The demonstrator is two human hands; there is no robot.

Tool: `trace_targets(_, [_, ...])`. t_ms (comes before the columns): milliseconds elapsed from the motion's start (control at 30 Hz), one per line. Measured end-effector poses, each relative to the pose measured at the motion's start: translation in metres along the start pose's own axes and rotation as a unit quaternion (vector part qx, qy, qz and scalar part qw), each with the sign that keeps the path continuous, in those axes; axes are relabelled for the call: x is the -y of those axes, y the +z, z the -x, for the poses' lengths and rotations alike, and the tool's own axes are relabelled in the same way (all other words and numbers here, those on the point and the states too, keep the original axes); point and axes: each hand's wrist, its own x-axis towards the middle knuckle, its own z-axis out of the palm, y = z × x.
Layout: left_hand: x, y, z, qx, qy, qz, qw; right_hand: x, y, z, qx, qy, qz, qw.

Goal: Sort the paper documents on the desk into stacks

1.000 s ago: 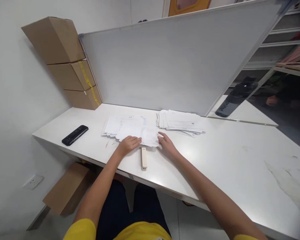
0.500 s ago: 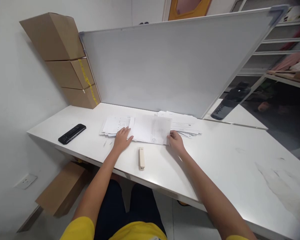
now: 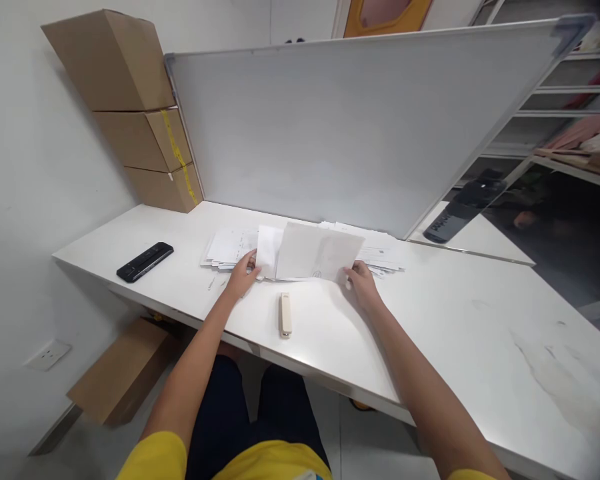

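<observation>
My left hand [image 3: 243,274] pinches the lower left edge of a white paper sheet [image 3: 269,252]. A second paper sheet [image 3: 305,250], with a small round stamp mark near its lower edge, is raised and bent, and my right hand [image 3: 361,280] grips its lower right corner. To the left lies a stack of printed papers [image 3: 225,248], partly behind my left hand. Another paper pile [image 3: 387,252] sits to the right, beyond my right hand. A cream stapler [image 3: 285,315] rests on the table in front of the sheets, touched by neither hand.
A black phone-like device [image 3: 145,262] lies on the white table [image 3: 440,320] at the left. Stacked cardboard boxes [image 3: 155,143] stand at the back left beside a leaning whiteboard [image 3: 320,133]. A dark bottle [image 3: 463,207] is at the right beyond the board. Another box [image 3: 123,370] sits under the table.
My left hand has gone from lying flat on the papers to pinching a sheet edge. My right hand has moved slightly right, and the sheets are lifted and bent apart.
</observation>
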Motion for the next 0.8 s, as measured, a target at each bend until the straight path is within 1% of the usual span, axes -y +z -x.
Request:
trace_targets(67, [-0.002,-0.001,-0.001,0.002,0.001,-0.010,1.000,0.004,0.002,0.002,0.017,0.004,-0.010,1.000])
trace_targets(133, [-0.005,-0.001,-0.001,-0.021,-0.011,-0.024,0.999,0.008,0.003,0.004,0.025,0.012,-0.014,1.000])
trace_targets(200, [-0.009,-0.001,0.000,-0.061,-0.030,-0.032,0.997,0.010,0.003,0.005,0.024,0.022,-0.009,0.999])
trace_targets(267, [-0.012,-0.004,0.001,-0.116,-0.047,-0.038,0.991,0.013,0.002,0.006,0.023,0.029,-0.002,0.999])
trace_targets(333, [-0.012,-0.009,0.001,-0.185,-0.068,-0.058,0.979,0.015,0.001,0.007,0.023,0.032,0.002,0.999])
trace_targets(400, [-0.009,-0.014,0.001,-0.248,-0.094,-0.089,0.960,0.017,0.001,0.008,0.021,0.028,0.004,0.999])
trace_targets(433, [-0.007,-0.016,0.001,-0.265,-0.102,-0.103,0.953,0.019,0.002,0.009,0.020,0.025,0.003,0.999])
trace_targets(500, [-0.003,-0.016,0.002,-0.272,-0.105,-0.119,0.949,0.022,0.004,0.012,0.023,0.017,-0.011,1.000])
trace_targets(567, [-0.001,-0.011,0.004,-0.252,-0.088,-0.124,0.956,0.025,0.008,0.014,0.038,0.007,-0.040,0.998])
trace_targets(633, [-0.001,-0.003,0.007,-0.205,-0.053,-0.132,0.968,0.028,0.013,0.017,0.056,-0.007,-0.067,0.996])
trace_targets(667, [-0.002,0.001,0.008,-0.166,-0.028,-0.136,0.976,0.029,0.016,0.018,0.061,-0.012,-0.074,0.995])
trace_targets(733, [-0.004,0.008,0.011,-0.066,0.020,-0.134,0.989,0.028,0.021,0.021,0.067,-0.013,-0.076,0.995])
trace_targets(800, [-0.005,0.010,0.011,0.016,0.040,-0.119,0.992,0.027,0.026,0.023,0.073,-0.006,-0.074,0.995])
